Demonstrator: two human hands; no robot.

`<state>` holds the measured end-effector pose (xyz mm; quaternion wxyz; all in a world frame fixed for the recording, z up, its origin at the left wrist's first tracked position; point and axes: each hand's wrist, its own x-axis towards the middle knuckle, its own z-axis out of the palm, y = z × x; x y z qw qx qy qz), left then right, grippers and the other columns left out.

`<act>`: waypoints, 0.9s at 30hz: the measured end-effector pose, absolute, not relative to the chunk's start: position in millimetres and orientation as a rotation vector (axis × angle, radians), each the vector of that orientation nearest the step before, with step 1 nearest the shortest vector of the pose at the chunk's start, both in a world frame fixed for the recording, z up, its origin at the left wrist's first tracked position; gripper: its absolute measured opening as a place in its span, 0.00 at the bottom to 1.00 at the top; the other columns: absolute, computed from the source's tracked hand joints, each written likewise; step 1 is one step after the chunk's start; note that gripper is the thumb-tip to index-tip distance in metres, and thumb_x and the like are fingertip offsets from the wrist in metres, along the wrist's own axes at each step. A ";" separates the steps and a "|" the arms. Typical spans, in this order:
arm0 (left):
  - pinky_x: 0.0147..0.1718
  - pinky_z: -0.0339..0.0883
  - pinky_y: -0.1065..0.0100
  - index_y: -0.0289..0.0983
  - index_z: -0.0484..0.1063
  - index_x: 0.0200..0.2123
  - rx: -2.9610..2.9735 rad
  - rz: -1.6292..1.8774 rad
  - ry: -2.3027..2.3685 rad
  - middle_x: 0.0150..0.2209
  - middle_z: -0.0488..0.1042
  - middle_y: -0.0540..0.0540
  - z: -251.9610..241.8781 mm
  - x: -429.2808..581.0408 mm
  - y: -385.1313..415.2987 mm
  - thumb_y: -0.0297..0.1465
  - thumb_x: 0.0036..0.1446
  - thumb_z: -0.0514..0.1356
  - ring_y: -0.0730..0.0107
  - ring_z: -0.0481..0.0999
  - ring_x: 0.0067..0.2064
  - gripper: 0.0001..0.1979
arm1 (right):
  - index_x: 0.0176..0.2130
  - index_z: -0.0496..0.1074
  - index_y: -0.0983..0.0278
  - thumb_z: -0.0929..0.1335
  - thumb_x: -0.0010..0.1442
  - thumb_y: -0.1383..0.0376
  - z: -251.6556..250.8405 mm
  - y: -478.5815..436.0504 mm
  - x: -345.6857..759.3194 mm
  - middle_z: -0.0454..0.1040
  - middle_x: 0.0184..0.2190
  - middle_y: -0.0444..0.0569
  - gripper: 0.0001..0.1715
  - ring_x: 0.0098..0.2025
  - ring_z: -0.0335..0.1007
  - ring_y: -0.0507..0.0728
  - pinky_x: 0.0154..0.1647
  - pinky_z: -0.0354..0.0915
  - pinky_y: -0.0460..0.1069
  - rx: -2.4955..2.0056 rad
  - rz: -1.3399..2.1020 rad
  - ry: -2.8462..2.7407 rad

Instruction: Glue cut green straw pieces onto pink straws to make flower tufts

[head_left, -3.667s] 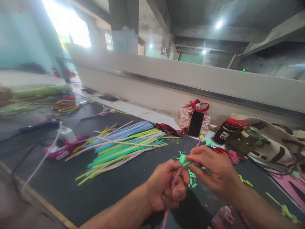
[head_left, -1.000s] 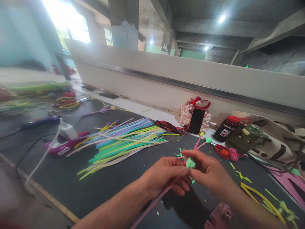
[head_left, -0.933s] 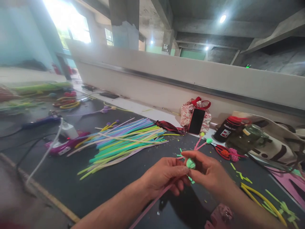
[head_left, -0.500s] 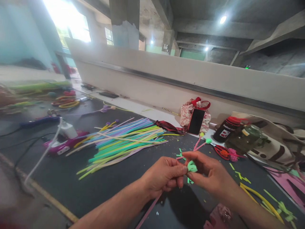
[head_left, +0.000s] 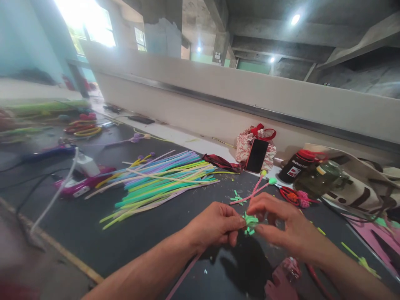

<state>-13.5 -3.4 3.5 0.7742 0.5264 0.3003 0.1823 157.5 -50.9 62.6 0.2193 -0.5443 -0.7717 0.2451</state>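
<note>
My left hand [head_left: 220,225] is closed, its thumb and fingertips pinching a small bud of looped green pipe cleaner [head_left: 251,221]. A pink pipe-cleaner stem [head_left: 184,275] runs down from under this hand toward the bottom edge. Just right of the bud, my right hand [head_left: 287,223] has its thumb and fingers spread apart, the thumb tip close to the green loops. Whether it touches them is hard to tell. Beyond the hands lie two pink twisted stems with bud tips, one green [head_left: 273,181] and one yellow [head_left: 263,172], and short green cut pieces [head_left: 238,197].
A bundle of pastel pipe cleaners [head_left: 162,183] lies left of centre. Behind it is a magenta power strip [head_left: 83,183] with cables. Toward the back stand a phone [head_left: 257,155], a patterned pouch [head_left: 242,146], a black bottle [head_left: 295,167] and red-handled pliers [head_left: 287,195].
My right fingers have opened away from the green bud and shifted slightly right. My left hand keeps its pinch. The view has shifted slightly.
</note>
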 end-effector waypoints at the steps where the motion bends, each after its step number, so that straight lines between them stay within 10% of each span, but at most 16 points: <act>1: 0.11 0.37 0.76 0.34 0.66 0.24 1.160 0.384 0.664 0.12 0.63 0.56 3.7 -13.1 -3.5 0.37 0.47 0.58 0.85 0.49 0.11 0.11 | 0.33 0.71 0.60 0.65 0.51 0.69 63.9 -50.5 159.4 0.70 0.32 0.44 0.08 0.31 0.64 0.52 0.29 0.60 0.46 -1.523 0.661 -2.152; 27: 0.15 0.49 0.78 0.35 0.69 0.24 1.309 0.294 0.684 0.13 0.65 0.55 -0.1 -10.8 -7.7 0.29 0.41 0.57 0.82 0.58 0.14 0.04 | 0.24 0.68 0.63 0.63 0.50 0.73 59.6 -56.5 159.6 0.67 0.21 0.41 0.08 0.23 0.62 0.49 0.24 0.56 0.44 -1.582 0.421 -2.419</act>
